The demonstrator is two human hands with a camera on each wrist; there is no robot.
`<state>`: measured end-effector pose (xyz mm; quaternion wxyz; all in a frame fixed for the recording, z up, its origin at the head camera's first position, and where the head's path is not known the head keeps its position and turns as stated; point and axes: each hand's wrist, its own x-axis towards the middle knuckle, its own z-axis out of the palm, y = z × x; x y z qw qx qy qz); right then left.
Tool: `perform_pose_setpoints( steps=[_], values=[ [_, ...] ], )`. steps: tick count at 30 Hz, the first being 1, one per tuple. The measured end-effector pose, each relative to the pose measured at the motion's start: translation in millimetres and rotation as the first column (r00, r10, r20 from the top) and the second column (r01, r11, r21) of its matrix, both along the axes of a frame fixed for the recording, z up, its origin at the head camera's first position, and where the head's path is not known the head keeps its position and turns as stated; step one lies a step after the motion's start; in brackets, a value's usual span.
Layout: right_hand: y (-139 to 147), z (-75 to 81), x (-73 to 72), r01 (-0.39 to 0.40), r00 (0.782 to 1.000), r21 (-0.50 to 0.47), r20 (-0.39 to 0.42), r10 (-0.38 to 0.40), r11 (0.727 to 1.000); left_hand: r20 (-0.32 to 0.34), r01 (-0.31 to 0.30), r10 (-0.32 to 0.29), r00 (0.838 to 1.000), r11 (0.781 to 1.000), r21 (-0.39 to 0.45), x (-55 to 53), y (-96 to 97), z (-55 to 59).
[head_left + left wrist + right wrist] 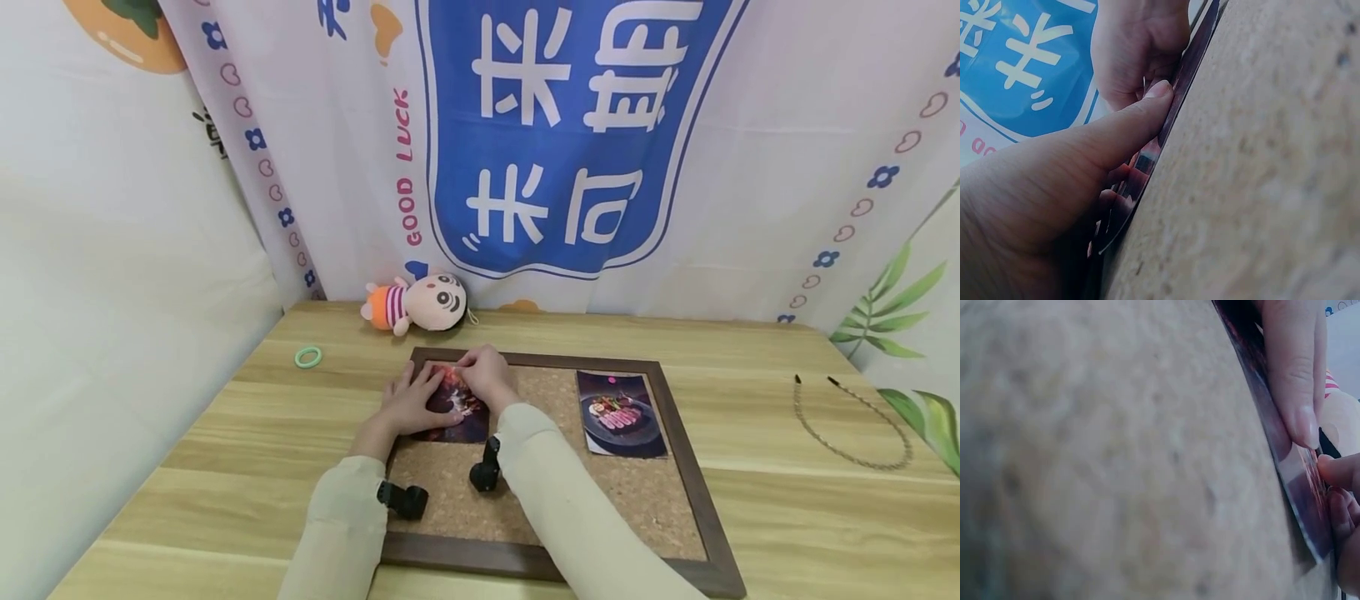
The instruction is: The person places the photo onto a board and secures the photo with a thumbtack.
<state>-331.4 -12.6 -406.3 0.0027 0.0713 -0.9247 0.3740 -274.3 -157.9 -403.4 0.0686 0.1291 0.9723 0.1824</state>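
My left hand (411, 404) lies spread over a dark photo card (472, 429) at the upper left of a framed cork board (465, 517). Its thumb stretches across the card, holding it down. At the card's top edge is my right hand (486, 377), fingers bent in and tips at the card; I cannot tell whether they pinch something small. In the right wrist view, the left thumb (1300, 419) presses the card close beside the right fingertips (1338, 481). A second photo card (621, 417), showing food on a plate, is on the board's right side under a pink dot (612, 380).
Behind the board a plush doll (416, 304) lies on the wooden table (225, 467). A green ring (307, 357) rests at the left, and a braided cord (855, 454) curves at the right. A printed curtain (360, 167) hangs behind the table.
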Motion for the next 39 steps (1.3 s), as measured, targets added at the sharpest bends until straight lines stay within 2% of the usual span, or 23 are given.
perform_pose_setpoints(
  steps=[11, 18, 23, 31, 39],
  values=[
    [0.9, 0.5, 0.3, 0.010, 1.000, 0.011, 0.026, -0.010, 1.000, 0.006, 0.001, -0.001, 1.000, 1.000, -0.003, -0.2, 1.4, -1.3],
    [0.6, 4.0, 0.2, -0.015, 1.000, -0.010, 0.004, 0.015, 1.000, -0.011, 0.004, -0.004, 1.000, 1.000, -0.002, -2.2, 0.5, -1.4],
    [0.1, 4.1, 1.3, -0.006, 1.000, -0.005, -0.002, 0.006, 1.000, -0.006, 0.003, -0.003, 1.000, 1.000, -0.007, -1.9, 0.4, -1.6],
    [-0.3, 5.2, 0.5, 0.031, 0.998, 0.013, 0.057, -0.031, 0.999, 0.003, 0.004, -0.004, 1.000, 1.000, -0.005, -2.4, -1.0, -2.5],
    [0.9, 5.2, -1.3, 0.009, 0.997, 0.014, 0.071, -0.010, 1.000, 0.010, 0.000, 0.000, 1.000, 1.000, -0.006, -1.8, 0.2, -0.6]
  ],
)
